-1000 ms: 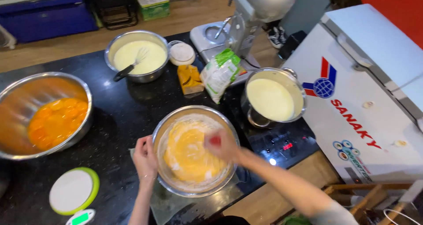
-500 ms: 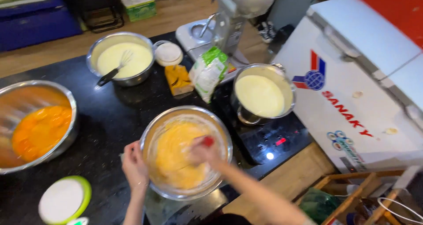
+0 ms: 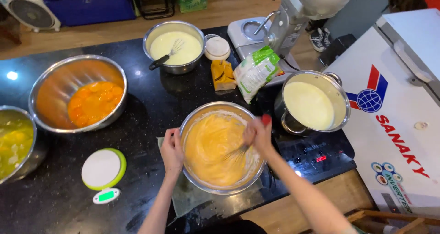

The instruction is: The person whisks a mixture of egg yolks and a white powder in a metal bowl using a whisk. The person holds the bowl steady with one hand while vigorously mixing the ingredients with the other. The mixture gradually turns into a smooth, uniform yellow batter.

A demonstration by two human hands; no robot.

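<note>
View from above onto a black speckled worktop (image 3: 151, 101). At the far left edge, a steel bowl of pale yellowish liquid (image 3: 13, 142) is partly cut off. Just right of it and a little further back stands a large steel bowl of egg yolks (image 3: 78, 93), the orange yolks pooled on its right side. Nearer the front edge lies a small round kitchen scale (image 3: 103, 171) with a white top, a green rim and a lit display. Towards the middle, the person's left hand (image 3: 171, 150) grips the left rim of a steel mixing bowl (image 3: 223, 147), fingers curled over the edge. This bowl sits on a greyish mat near the front edge of the worktop and holds thick orange-yellow batter. The right hand (image 3: 257, 133) is clenched around a whisk (image 3: 238, 152), its red-tipped handle sticking up above the fist and its wires sunk in the batter on the bowl's right side. Behind, a steel pot of cream (image 3: 174, 47) has a second whisk resting in it; beside that are a round white lid (image 3: 217, 47), a small orange packet (image 3: 222, 75) and a green-and-white bag (image 3: 255, 72) leaning against a stand mixer (image 3: 293, 14). To the right, a steel pot of white liquid (image 3: 314, 103) sits on an induction hob (image 3: 316, 156). At the far right stands a white chest freezer (image 3: 398, 124).
</note>
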